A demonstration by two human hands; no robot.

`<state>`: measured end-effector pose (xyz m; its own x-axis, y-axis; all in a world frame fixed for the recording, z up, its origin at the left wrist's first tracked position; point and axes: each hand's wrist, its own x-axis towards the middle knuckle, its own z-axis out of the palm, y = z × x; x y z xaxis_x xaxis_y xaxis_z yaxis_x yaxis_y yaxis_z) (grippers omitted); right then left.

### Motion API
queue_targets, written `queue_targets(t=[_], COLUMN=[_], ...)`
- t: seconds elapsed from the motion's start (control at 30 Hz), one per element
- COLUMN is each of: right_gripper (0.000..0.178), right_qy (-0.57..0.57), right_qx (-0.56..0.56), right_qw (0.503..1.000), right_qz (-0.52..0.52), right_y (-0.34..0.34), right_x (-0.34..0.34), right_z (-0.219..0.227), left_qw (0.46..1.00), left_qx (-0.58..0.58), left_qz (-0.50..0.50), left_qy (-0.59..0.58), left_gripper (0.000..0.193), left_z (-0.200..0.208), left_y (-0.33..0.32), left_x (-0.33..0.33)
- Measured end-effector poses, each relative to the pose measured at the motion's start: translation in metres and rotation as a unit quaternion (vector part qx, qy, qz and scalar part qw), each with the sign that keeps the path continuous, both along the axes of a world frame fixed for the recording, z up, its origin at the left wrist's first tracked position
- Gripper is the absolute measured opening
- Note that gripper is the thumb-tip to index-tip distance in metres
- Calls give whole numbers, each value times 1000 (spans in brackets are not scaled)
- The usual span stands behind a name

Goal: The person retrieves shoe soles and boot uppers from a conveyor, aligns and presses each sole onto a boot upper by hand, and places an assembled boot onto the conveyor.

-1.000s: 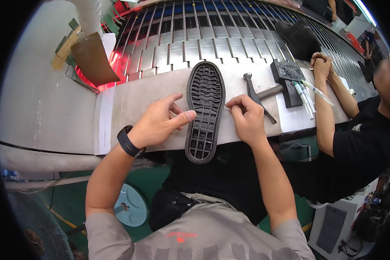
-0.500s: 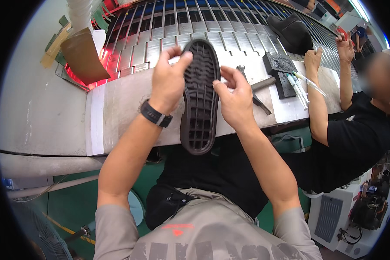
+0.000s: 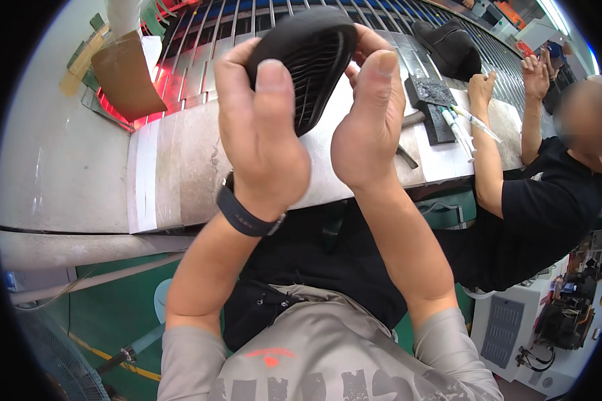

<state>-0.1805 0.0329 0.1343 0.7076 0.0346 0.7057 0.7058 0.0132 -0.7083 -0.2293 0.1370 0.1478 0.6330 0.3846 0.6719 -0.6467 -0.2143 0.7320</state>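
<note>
Raised the sole (image 3: 318, 61) since before. Pinching its left with left hand (image 3: 259, 130); touching its right with right hand (image 3: 373, 123), cannot tell if pinching.

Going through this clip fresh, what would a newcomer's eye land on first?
Most likely the black shoe sole, top centre, tilted so its ribbed side shows, with the left hand gripping it and the right hand at its right edge. Next, probably the red glow on the metal slats at upper left, beside a brown sheet. A dark shoe also stands out at upper right.
</note>
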Motion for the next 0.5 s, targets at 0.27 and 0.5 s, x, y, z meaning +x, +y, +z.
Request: queue_targets(t=[0.27, 0.5], right_gripper=[91, 81], right_qy=[76, 189], right_qx=[-42, -48], right_qw=[996, 977], right_qz=[-11, 87], right_y=[-15, -39], right_x=[-55, -104], right_z=[-3, -34], left_qw=[1000, 976], left_qx=[9, -35], left_qz=[2, -183], left_qy=[-1, 115], left_gripper=[76, 80], left_z=[-27, -69], left_y=[-2, 11], left_x=[-40, -89])
